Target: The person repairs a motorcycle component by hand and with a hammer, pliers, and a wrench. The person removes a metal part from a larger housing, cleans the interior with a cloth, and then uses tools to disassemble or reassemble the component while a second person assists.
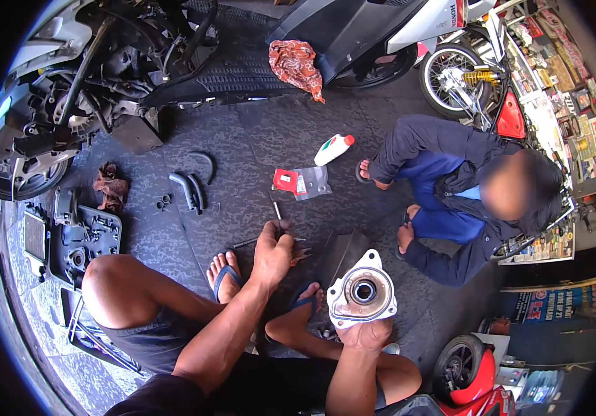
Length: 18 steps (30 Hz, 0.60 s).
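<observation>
My right hand point(366, 335) holds up a silvery cast-metal engine housing point(345, 295), gripping it from below. It has bolt ears at its edge and a round bore with a dark seal ring in the middle, turned upward. To its left, my left hand point(274, 253) is closed around a slim metal rod-like tool point(276, 209) whose tip points away from me. The tool stays apart from the housing, and its other end is hidden in my fist. Beyond it on the floor lie a red packet point(285, 180) and a clear plastic bag point(314, 184).
A white bottle point(332, 150) with a red cap lies farther off. Curved black hoses point(190, 191) are at left, near a tray of parts point(104, 232). A partly stripped scooter point(118, 83) stands behind. A person point(450, 187) squats at right, near a red motorbike point(470, 378).
</observation>
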### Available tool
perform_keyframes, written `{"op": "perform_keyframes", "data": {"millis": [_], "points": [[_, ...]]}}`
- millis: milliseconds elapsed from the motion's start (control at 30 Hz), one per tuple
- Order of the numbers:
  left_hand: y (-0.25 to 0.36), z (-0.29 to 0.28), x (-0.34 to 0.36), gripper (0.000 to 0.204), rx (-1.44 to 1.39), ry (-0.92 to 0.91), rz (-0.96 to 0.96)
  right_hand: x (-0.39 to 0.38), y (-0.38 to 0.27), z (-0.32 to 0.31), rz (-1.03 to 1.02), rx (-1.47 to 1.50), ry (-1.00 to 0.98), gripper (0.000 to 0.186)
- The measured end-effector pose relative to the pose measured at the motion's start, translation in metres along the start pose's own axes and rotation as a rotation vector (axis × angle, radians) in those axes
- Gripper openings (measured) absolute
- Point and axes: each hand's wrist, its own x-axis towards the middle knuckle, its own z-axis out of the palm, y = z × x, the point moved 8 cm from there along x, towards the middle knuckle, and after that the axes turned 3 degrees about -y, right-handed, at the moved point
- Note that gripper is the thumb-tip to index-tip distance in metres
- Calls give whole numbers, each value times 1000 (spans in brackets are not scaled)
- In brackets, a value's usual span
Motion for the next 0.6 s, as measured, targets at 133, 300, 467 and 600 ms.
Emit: {"op": "perform_keyframes", "data": {"millis": [133,300,467,600], "points": [[-27,-33,23,31,561,201,191,3,2,4,16,-44,-9,75],[-104,-87,41,45,949,375,17,2,5,6,34,-22,-13,79],[-149,-115,53,47,1003,323,-63,1,4,7,32,-15,-33,81],[-126,-99,55,54,1041,325,39,-1,1,4,31,-1,-31,83]]}}
